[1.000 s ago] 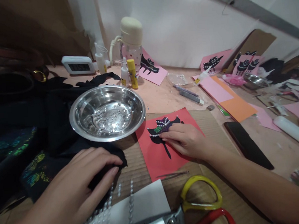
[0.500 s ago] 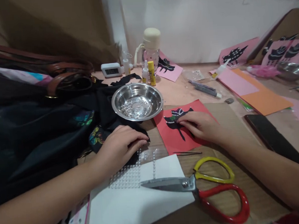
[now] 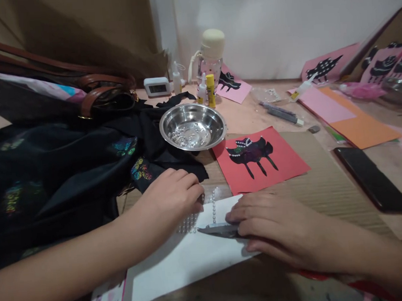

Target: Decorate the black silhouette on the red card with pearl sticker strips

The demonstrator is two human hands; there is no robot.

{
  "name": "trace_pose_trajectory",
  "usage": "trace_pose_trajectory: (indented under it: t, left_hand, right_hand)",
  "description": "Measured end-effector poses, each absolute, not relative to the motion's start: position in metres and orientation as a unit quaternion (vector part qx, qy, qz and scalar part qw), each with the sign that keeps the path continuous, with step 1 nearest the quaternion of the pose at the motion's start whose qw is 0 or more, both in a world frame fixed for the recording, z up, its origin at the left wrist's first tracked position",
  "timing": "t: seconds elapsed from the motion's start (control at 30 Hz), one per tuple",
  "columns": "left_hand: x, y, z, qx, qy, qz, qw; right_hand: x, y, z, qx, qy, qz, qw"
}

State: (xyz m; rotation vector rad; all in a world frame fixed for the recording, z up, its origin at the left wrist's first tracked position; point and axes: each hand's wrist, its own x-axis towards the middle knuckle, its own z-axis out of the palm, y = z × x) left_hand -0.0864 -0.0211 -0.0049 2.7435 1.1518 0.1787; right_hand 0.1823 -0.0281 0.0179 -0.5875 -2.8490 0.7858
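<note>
- Scissors [image 3: 217, 231] lie over the white paper [image 3: 181, 270], tips to the left beside the pearl rows [image 3: 188, 224]; the right hand [image 3: 277, 227] is closed over them from above, fingers and thumb around the pivot end, probably to control the blades there rather than by the loops. How firm the grip is, I cannot tell.
- Left hand [image 3: 181, 190] curls palm down, fingers bent and nearly together, at the far end of those rows, perhaps to steady them. Whether it pinches anything is hidden.
- One single pearl strip [image 3: 214, 206] runs between the two hands, apart from the rows, so each pearl shows clearly against the paper.
- Red card [image 3: 290, 167] lies flat beyond the right hand, with the black cutout [image 3: 252, 153] facing up; pearls line its left part. Neither hand touches it.
- Cardboard [image 3: 328, 179] sits under the card, likely to protect the bench [image 3: 241, 116].
- Metal bowl [image 3: 218, 126], just left of the card, holds small shiny bits; its raised wall seems meant to keep them from scattering.
- Glue stick [image 3: 211, 91] and glue bottle [image 3: 202, 92] stand upright behind the bowl, presumably within easy reach.
</note>
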Motion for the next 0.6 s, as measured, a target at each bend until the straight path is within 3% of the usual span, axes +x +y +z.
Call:
trace_pose_trajectory:
  t: [0.6]
  left_hand:
    - [-0.08,-0.024,-0.005,0.959,0.264,0.025,-0.1]
  right_hand:
    - [0.185,-0.03,-0.002,-0.195,-0.946,0.248,0.077]
